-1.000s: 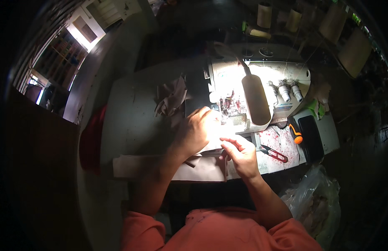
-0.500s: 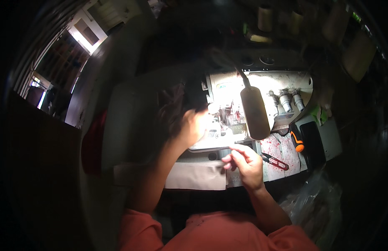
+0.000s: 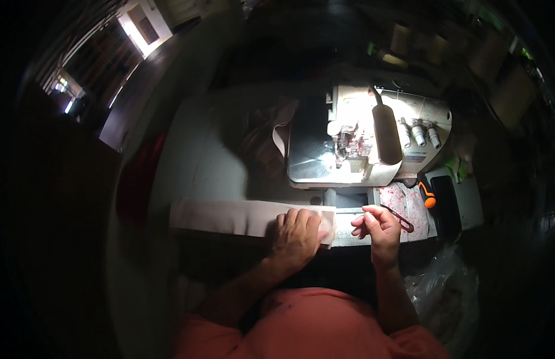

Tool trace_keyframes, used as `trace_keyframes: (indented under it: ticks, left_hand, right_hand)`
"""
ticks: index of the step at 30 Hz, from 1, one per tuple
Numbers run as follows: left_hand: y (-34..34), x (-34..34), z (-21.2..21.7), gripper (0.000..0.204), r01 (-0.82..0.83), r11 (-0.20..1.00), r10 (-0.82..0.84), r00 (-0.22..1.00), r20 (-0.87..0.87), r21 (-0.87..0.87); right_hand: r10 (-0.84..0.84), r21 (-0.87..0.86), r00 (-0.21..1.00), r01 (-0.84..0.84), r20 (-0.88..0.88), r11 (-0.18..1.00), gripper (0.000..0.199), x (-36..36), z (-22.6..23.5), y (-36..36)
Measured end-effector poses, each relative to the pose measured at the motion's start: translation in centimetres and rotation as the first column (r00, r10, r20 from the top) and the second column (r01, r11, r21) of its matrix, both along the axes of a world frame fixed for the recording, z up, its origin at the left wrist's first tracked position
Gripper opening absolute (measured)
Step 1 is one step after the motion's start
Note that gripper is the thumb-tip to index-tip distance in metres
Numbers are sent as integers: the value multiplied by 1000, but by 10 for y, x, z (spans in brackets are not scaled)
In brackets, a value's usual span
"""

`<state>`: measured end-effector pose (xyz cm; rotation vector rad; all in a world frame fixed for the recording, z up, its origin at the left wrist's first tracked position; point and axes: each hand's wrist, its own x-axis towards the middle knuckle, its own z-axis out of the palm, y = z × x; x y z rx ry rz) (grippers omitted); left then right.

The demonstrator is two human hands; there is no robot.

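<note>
A beige fabric strip (image 3: 223, 217) lies lengthwise along the table's front edge. My left hand (image 3: 296, 236) rests on its right part, fingers bent and pressed together on the cloth near the end. Just right of that end, my right hand (image 3: 380, 232) hovers over a ruler scale (image 3: 349, 238) with thumb and fingers drawn together; whatever is between them, if anything, is hidden. Behind both hands stands a white sewing machine (image 3: 355, 173), brightly lit at its needle area. Red-handled thread snips (image 3: 403, 222) lie just beyond my right hand.
A dark oblong lamp (image 3: 386, 134) hangs before the machine. To the right are a red-spotted cloth (image 3: 403, 200), an orange-and-black tool (image 3: 429, 198) and a black phone-like slab (image 3: 446, 206). Crumpled fabric (image 3: 277, 131) sits left of the machine; a clear plastic bag (image 3: 442, 287) hangs lower right.
My left hand has come down from the machine's needle area onto the fabric strip. My right hand stays near the strip's right end, fingers still drawn together. The view has shifted.
</note>
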<state>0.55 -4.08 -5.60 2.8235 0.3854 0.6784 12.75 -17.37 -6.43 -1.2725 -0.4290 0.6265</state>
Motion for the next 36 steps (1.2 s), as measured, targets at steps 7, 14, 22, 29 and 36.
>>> trace_keyframes:
  ticks: [7, 14, 22, 29, 36]
  left_hand:
    - [0, -1, -18, 12, -43, 995, 54, 990, 127, -88]
    - [4, 0, -11, 10, 14, 979, 8, 994, 109, -205]
    - [-2, -20, -8, 15, 117, 857, 129, 894, 429, -502]
    - [63, -93, -73, 43, 894, -327, 440, 432, 788, -307]
    - [104, -107, 46, 47, 577, 419, 718, 262, 645, -701]
  right_hand:
    - [105, -132, 994, -102, 19, 986, 17, -12, 14, 2]
    - [110, -160, 993, -101, 51, 982, 16, -17, 28, 5]
    - [399, -264, 911, -362, 101, 894, 13, -29, 21, 38]
    - [261, 129, 965, -263, 36, 956, 7, -46, 63, 42]
    - [229, 81, 949, -216, -218, 973, 15, -33, 48, 29]
